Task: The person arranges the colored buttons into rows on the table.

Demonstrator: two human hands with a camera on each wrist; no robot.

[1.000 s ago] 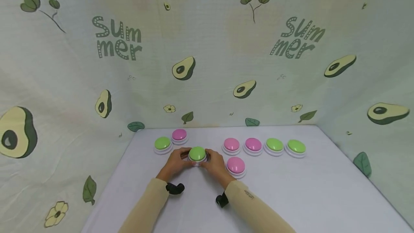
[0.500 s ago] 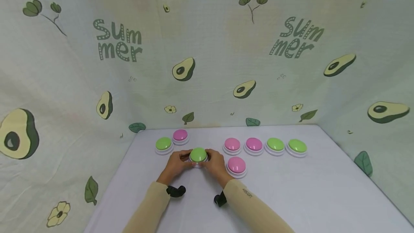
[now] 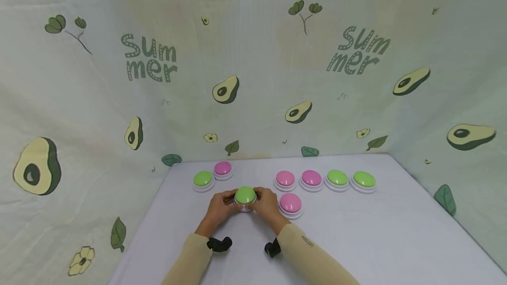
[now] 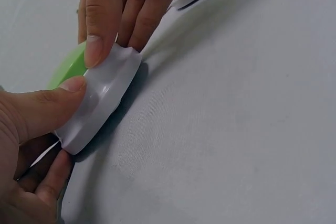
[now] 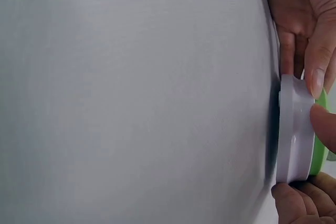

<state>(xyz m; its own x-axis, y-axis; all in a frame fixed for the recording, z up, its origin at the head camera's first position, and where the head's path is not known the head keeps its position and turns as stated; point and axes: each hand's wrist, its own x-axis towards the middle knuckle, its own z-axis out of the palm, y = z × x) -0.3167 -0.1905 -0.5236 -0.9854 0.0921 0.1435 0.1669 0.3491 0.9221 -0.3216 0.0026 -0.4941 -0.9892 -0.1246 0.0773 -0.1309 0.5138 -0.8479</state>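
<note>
Pinched between our left hand (image 3: pixel 219 209) and right hand (image 3: pixel 267 204), the green button (image 3: pixel 245 195) sits near the middle of the white table (image 3: pixel 356 241); both thumbs press the near side of its white base. We cannot tell whether that base rests fully on the surface. We judge it best to push evenly from both sides, hold it level and spare the dome any squeeze. Our tightest edge is rightward, where a pink button (image 3: pixel 291 203) stands just beside the hand. Left and farther back sit another green button (image 3: pixel 203 178) and a purple-pink button (image 3: pixel 223 168); rightward, a row of four runs from a paler pink button (image 3: pixel 285 178) to an outermost green button (image 3: pixel 364 179). The backdrop (image 3: pixel 253 131) rises behind; room for moving lies widest toward us.
</note>
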